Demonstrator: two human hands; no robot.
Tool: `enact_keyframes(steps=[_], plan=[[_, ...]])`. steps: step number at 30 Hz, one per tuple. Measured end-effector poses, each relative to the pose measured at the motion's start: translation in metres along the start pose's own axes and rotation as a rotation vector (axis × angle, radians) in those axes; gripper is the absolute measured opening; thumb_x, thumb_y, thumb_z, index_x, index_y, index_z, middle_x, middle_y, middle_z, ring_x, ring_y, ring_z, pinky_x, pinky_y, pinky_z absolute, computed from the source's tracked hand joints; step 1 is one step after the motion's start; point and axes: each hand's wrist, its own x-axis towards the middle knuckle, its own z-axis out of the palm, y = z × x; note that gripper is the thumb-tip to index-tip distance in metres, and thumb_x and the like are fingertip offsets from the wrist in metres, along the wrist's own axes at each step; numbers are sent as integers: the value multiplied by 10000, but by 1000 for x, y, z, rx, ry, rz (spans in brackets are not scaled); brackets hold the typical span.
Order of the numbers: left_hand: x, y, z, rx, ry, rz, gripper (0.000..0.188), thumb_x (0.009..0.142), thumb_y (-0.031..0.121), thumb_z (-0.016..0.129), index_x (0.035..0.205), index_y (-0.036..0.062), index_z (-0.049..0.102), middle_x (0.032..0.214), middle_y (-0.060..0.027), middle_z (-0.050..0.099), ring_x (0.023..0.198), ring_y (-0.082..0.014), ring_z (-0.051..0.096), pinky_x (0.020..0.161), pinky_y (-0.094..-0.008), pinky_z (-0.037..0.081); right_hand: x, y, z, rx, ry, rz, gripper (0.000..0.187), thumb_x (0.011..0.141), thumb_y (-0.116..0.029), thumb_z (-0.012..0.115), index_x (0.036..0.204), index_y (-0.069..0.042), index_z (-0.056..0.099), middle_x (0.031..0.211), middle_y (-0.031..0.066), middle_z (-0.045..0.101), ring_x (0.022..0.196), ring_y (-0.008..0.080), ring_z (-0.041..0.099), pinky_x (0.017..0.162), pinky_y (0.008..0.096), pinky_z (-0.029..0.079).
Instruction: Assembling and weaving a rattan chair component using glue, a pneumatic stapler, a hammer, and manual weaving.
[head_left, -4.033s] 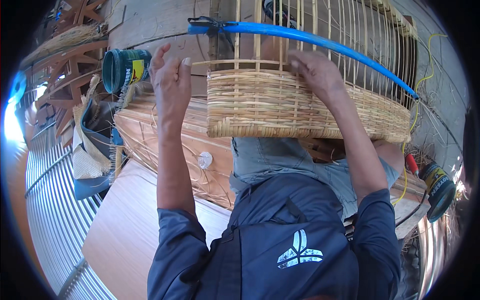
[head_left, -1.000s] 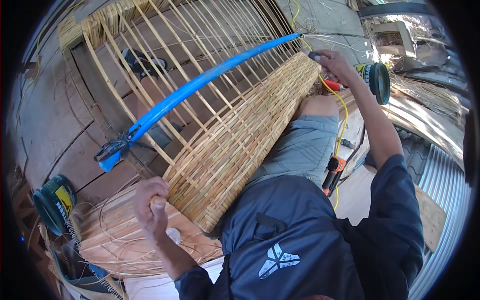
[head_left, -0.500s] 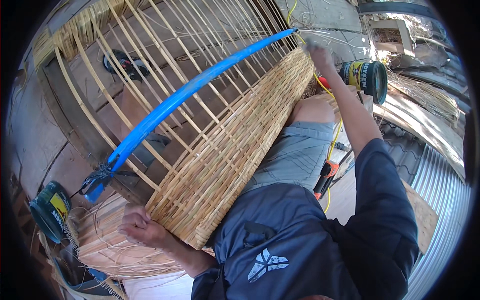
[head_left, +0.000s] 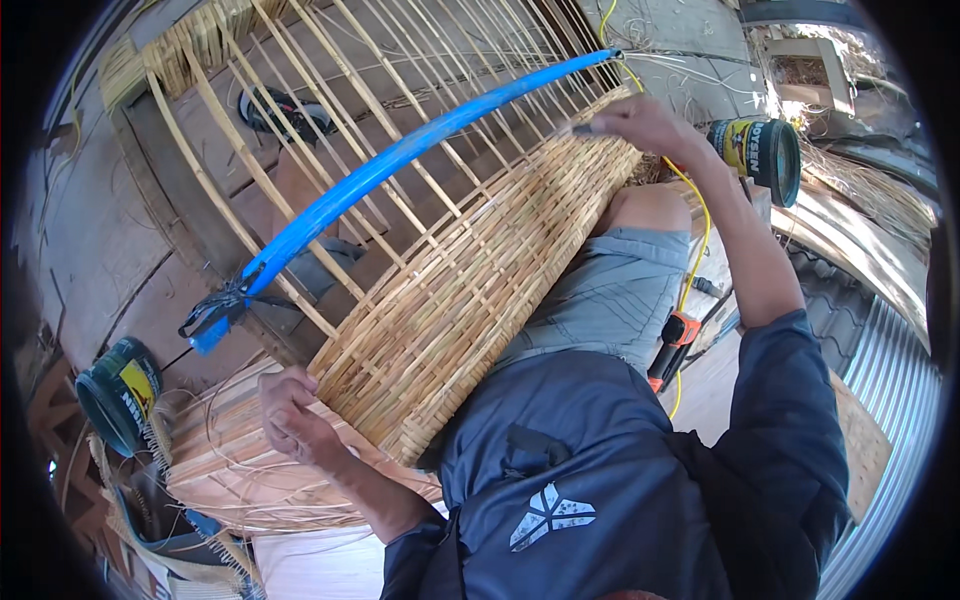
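Note:
A tapering woven panel of split cane lies slantwise across my lap, with bare cane rods running out of its far side. My left hand is at the panel's near left corner, its fingers curled in by the edge; what they grip, if anything, is hidden. Over the weave's far right end, my right hand is closed, with a small dark thing showing at its fingertips, too small to name. A bowed blue tube spans the rods, tied with black strips at its left end.
A dark green bucket lies at the right, another bucket at the lower left. A yellow cord runs beside an orange-and-black tool. Wooden boards with loose strips are by my left arm. Corrugated metal is at right.
My right hand has come leftward and inward from beyond the panel's far end to over the weave. The left hand stays by the corner, fingers shifted slightly. The whole view has shifted a little.

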Motion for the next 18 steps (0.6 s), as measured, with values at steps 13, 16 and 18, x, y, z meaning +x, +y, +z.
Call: enact_keyframes(steps=[13,16,18], plan=[[-3,-10,0,-293,232,-192,517,988,473,273,652,87,348,577,-73,410,592,-156,380,622,-271,338,-18,-74,22,483,274,2,323,913,-318,524,781,-33,598,526,16,450,460,112,463,434,277,387],[-7,-14,-4,-312,244,-199,513,986,473,285,650,90,349,575,-66,400,591,-154,379,627,-269,339,-18,-71,36,-42,-112,-66,316,914,-282,512,746,-25,586,547,42,466,469,84,444,431,263,373],[-4,-13,-5,-347,251,-228,509,986,469,295,647,92,347,571,-61,390,589,-152,378,631,-271,338,-14,-67,30,223,-15,-33,342,898,-320,533,742,-22,595,563,31,481,472,94,445,436,277,373]])
